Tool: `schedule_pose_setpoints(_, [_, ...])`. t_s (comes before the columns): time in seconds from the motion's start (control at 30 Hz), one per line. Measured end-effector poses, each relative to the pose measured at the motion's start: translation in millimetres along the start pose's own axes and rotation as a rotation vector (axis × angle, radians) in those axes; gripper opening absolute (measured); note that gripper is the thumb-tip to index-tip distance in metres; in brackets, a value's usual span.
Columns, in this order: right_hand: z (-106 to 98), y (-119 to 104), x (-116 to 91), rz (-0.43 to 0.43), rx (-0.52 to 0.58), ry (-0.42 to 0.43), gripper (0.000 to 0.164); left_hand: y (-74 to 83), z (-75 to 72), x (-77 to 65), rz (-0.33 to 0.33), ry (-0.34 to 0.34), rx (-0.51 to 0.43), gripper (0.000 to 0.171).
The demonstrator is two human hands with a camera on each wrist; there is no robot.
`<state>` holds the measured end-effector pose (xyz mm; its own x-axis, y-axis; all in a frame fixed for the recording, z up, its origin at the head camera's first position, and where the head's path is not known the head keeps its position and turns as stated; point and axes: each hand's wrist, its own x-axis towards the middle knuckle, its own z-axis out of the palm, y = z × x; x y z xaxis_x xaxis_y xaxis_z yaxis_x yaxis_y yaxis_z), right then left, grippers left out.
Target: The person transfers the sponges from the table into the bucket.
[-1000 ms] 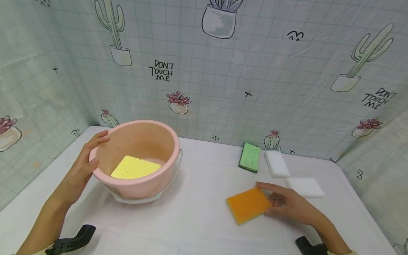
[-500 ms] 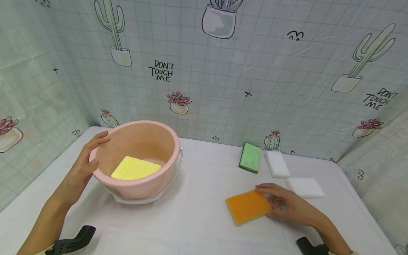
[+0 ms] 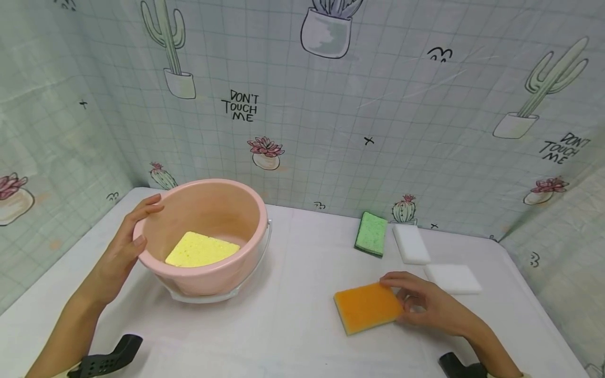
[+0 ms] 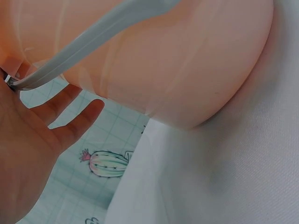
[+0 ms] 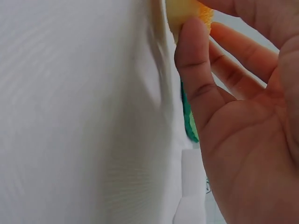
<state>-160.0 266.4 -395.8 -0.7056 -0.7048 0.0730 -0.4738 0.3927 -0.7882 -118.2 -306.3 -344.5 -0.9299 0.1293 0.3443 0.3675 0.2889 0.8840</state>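
My left hand (image 3: 115,252) grips the left rim of a pink bucket (image 3: 252,257), which has a pale handle (image 4: 79,49) hanging down its front. Inside the bucket lies a yellow sponge (image 3: 200,250). My right hand (image 3: 437,307) pinches the right end of an orange-topped sponge (image 3: 366,307) between thumb and fingers. In the right wrist view the thumb presses the sponge's pale side (image 5: 180,11), and most of that sponge is out of frame. The left wrist view shows the bucket's outer wall (image 4: 187,70) and two fingers beside it; the rim is not seen there.
Behind the right hand lie a green sponge (image 3: 371,234) and two white foam pads (image 3: 411,243). The white-covered table (image 3: 293,336) meets a cactus-print curtain (image 3: 307,115) at the back and sides.
The right fingers have closed on the orange sponge's edge, and the sponge has turned slightly and shifted a little to the left. The left hand and bucket stay in place.
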Motion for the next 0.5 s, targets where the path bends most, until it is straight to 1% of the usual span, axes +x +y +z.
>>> schedule_pose_setpoints(0.17, [0, -5, 0, 0.004, 0.046, 0.025, 0.060, 1.8, -0.1, 0.6, 0.002, 0.007, 0.005, 0.055])
schedule_pose_setpoints(0.33, [0, -9, 2, -0.051, 0.082, 0.054, 0.062, 2.5, 0.2, 0.1, -0.006, 0.013, 0.023, 0.054])
schedule_pose_setpoints(0.5, [-2, -14, 5, -0.082, 0.074, 0.082, 0.061, 1.6, 0.8, -0.7, -0.008, 0.015, 0.021, 0.054])
